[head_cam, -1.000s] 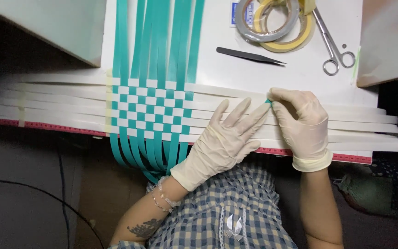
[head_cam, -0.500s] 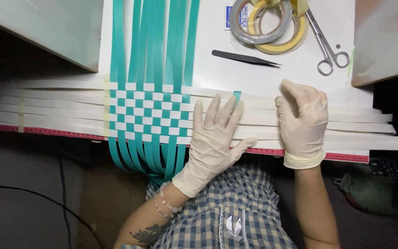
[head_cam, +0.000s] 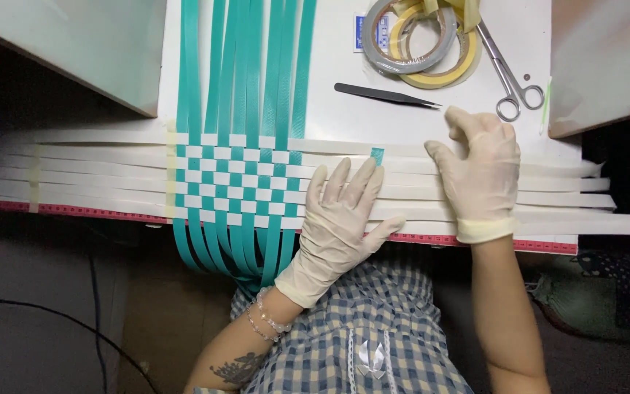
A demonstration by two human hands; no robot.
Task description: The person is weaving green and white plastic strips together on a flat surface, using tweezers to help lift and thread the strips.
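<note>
Left hand: the left hand [head_cam: 340,219] wears a pale glove and lies flat, fingers spread and open, on the white strips [head_cam: 432,191] just right of the woven patch; it grips nothing.
Right hand: the right hand [head_cam: 479,175], gloved the same way, rests palm down farther right on the same white strips, fingers loosely open and pointing to the far side, holding nothing.
Woven patch: a teal-and-white checker weave [head_cam: 231,182] sits left of the left hand, on the near part of the white table [head_cam: 337,120].
Teal strips: long teal strips [head_cam: 246,66] run from the far edge through the weave and hang in loops over the near edge.
Teal end: a short teal strip end [head_cam: 378,155] pokes up between the white strips, between the two hands, just beyond the left fingertips.
White strips: they run left to right across the table, past both side edges.
Tweezers: black tweezers [head_cam: 386,95] lie on the table beyond the hands.
Tape rolls: a grey roll [head_cam: 373,45] and a yellowish roll [head_cam: 468,55] overlap at the far edge.
Small package: a small blue-and-white rectangular packet [head_cam: 359,33] lies partly under the grey roll; its print is too small to tell.
Scissors: metal scissors [head_cam: 508,76] lie right of the rolls, handles toward the near side.
Edge ruler: a red measuring strip [head_cam: 74,211] lines the table's near edge.
</note>
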